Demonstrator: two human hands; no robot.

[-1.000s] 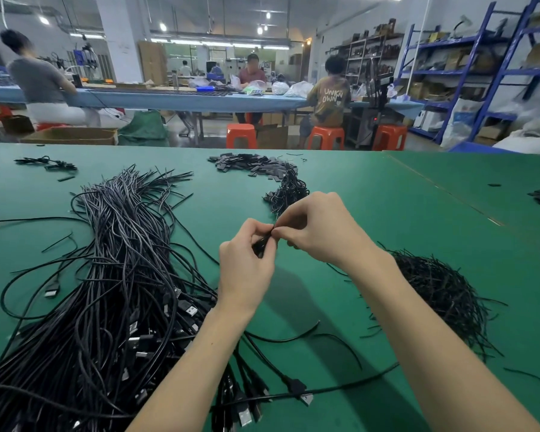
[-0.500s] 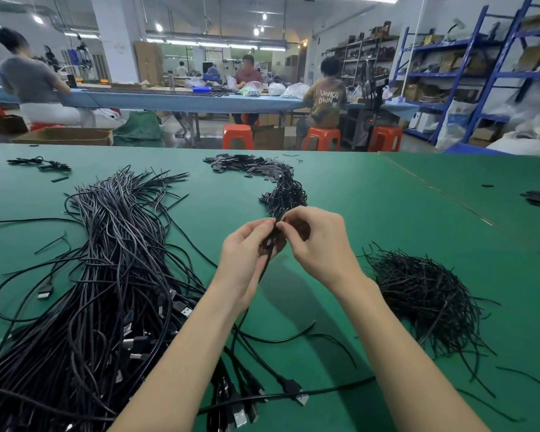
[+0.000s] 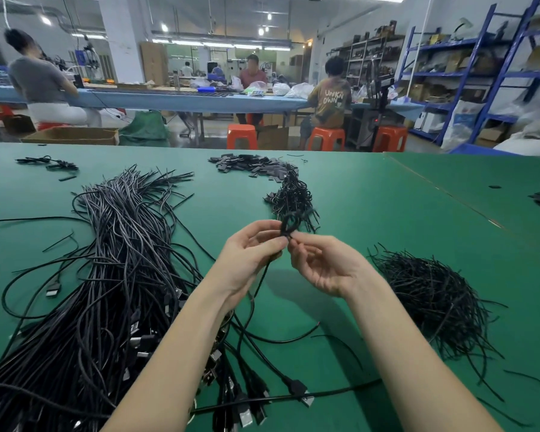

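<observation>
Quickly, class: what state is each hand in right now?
Left hand: closed, gripping the black cable.
Right hand: thumb and forefinger pinching the same black cable.

Right hand (image 3: 325, 266) turned palm-up; cable loop (image 3: 289, 221) now stands above.

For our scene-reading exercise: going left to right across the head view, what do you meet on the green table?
Large cable bundle → left hand → right hand, both holding one cable → heap of short black wires.

Cable loop (image 3: 290, 222) above fingers (image 3: 260, 229) motion-blurred; big cable bundle (image 3: 106, 275) cut off by left, bottom edges.
</observation>
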